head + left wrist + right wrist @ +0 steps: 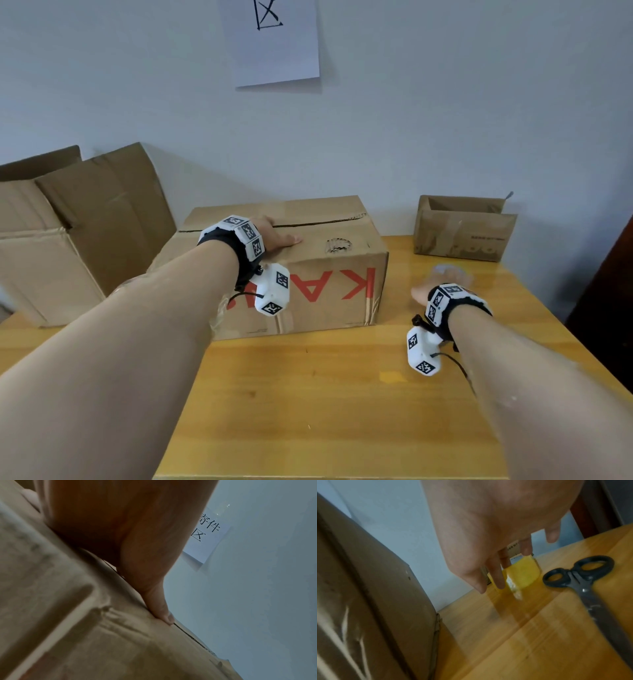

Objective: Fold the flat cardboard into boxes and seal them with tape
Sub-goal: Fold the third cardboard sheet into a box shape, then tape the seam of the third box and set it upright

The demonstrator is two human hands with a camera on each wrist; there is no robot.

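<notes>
A brown cardboard box [308,260] with red letters stands on the wooden table [325,394], its top flaps folded down along an untaped seam [322,222]. My left hand [274,236] lies flat on the top near that seam, and the left wrist view shows the thumb [159,608] pressed against the cardboard [85,628]. My right hand [442,281] is low over the table to the right of the box. In the right wrist view its straight fingers [494,574] reach down to a clear tape roll [525,573]. Whether they touch the roll is unclear.
Black-handled scissors [580,577] lie on the table just right of the tape roll. A small open-topped box [462,233] stands at the back right against the wall. A large box with raised flaps [51,240] stands at the left. A paper sign [274,44] hangs on the wall.
</notes>
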